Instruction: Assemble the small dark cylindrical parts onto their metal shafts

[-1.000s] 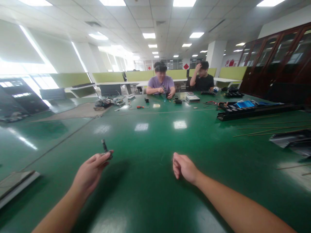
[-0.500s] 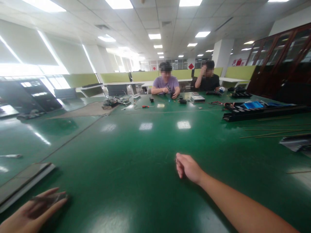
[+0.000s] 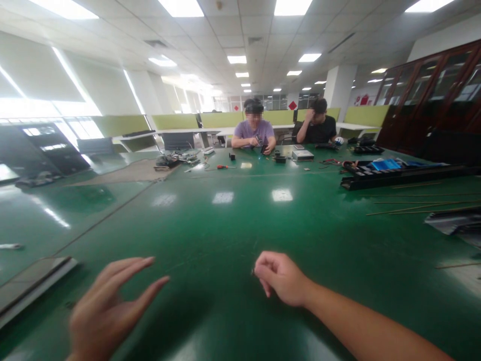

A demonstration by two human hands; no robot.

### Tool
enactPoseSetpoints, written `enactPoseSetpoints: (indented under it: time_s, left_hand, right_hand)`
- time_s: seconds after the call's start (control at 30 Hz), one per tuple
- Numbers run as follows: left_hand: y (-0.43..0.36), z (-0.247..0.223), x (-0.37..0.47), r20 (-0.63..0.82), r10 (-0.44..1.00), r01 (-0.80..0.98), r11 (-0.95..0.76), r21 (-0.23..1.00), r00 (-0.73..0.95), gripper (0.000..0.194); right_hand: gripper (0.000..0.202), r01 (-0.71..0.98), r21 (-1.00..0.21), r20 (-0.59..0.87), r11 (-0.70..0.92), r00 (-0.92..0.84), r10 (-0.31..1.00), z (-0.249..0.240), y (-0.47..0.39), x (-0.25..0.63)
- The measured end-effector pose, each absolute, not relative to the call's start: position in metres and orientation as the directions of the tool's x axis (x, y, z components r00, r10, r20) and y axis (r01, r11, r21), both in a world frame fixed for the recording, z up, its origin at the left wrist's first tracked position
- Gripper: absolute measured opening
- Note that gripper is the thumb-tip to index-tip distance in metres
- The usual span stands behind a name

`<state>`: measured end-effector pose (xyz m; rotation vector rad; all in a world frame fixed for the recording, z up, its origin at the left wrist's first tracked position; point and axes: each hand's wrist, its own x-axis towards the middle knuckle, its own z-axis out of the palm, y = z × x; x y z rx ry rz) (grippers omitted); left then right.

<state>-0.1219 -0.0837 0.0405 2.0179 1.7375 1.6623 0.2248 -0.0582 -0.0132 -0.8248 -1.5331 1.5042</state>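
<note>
- Left hand (image 3: 103, 313): spread wide, thumb well apart from the fingers, nothing visible in its grasp — a relaxed, even gap should make for a cleaner grip.
- Small dark item (image 3: 69, 304): just beside that hand on the table (image 3: 210, 225), too blurred to name; the wrist could knock it.
- Right hand (image 3: 281, 278): curled closed, apparently pinching a small piece (image 3: 253, 272) at its fingertips — a light, steady hold should suit.
- Screwdriver (image 3: 225, 167): far across, well apart from both hands.
</note>
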Motion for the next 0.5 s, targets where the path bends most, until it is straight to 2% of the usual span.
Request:
enactPoseSetpoints:
  time_s: [0.03, 0.07, 0.1, 0.17, 0.27, 0.5]
  left_hand:
    - [-0.08, 0.038, -0.095, 0.763, 0.642, 0.724, -0.562, 0.4, 0.077, 0.045]
    - [-0.077, 0.035, -0.069, 0.777, 0.56, 0.656, -0.706, 0.268, 0.286, 0.043]
    - [-0.074, 0.03, -0.046, 0.753, 0.519, 0.582, -0.781, 0.225, 0.405, 0.042]
    - [-0.069, 0.02, -0.009, 0.708, 0.437, 0.404, -0.885, 0.23, 0.554, 0.042]
    - [-0.065, 0.008, 0.019, 0.671, 0.421, 0.238, -0.905, 0.352, 0.61, 0.03]
    - [-0.064, 0.013, 0.015, 0.678, 0.5, 0.242, -0.863, 0.444, 0.538, 0.026]
  right_hand:
    - [0.041, -0.055, -0.997, 0.074, 0.053, -0.493, 0.867, -0.014, -0.06, 0.223]
    - [0.041, -0.023, -0.999, 0.053, 0.048, -0.53, 0.846, -0.016, -0.061, 0.222]
    - [0.042, -0.001, -0.999, 0.033, 0.04, -0.558, 0.829, -0.017, -0.062, 0.221]
    - [0.045, 0.011, -1.0, 0.002, 0.01, -0.591, 0.806, -0.02, -0.06, 0.221]
    - [0.046, -0.04, -0.997, -0.029, -0.068, -0.607, 0.794, -0.021, -0.056, 0.223]
    - [0.051, -0.126, -0.983, -0.037, -0.135, -0.582, 0.813, -0.02, -0.052, 0.22]
